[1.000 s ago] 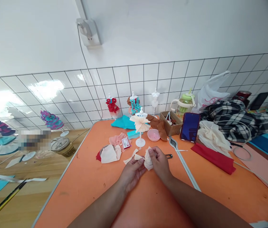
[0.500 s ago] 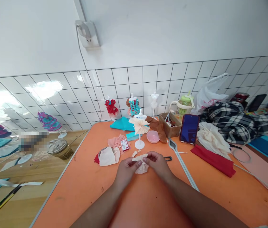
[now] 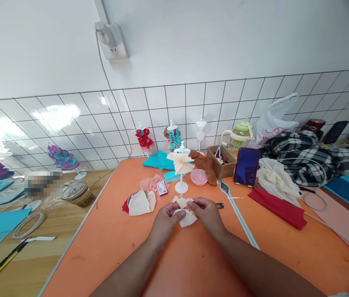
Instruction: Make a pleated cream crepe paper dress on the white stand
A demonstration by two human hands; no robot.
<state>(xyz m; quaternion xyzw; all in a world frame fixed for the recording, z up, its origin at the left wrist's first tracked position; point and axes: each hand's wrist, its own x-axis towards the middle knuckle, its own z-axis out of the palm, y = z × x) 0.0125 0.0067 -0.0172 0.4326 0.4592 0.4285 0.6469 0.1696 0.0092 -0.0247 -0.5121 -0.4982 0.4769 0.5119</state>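
Low over the orange table, a piece of gathered cream fabric (image 3: pixel 187 218) is pinched between both hands. My left hand (image 3: pixel 166 220) grips its left side, thumb on top. My right hand (image 3: pixel 207 214) is closed on its right edge. Just beyond the fingers, a small white dress form (image 3: pixel 181 178) stands upright with pleated cream cloth around its body. To the left, a round tin partly covered by white cloth (image 3: pixel 140 203) lies near peach fabric (image 3: pixel 149 184) and a small white-and-red box (image 3: pixel 162 188). A black clip-like tool (image 3: pixel 220 205) shows beside my right hand.
Behind are a pink bowl (image 3: pixel 199 177), a cardboard box (image 3: pixel 222 161), and dress forms in red (image 3: pixel 144 139) and turquoise (image 3: pixel 174 138). On the right stand a phone (image 3: pixel 246 167) and folded red cloth (image 3: pixel 277 207). A zipper (image 3: pixel 239 218) runs along the table.
The cream fabric has been spread and turned between my fingers, with more showing above and below them. At far left, the blue cloth has shifted and a white ring is now visible.
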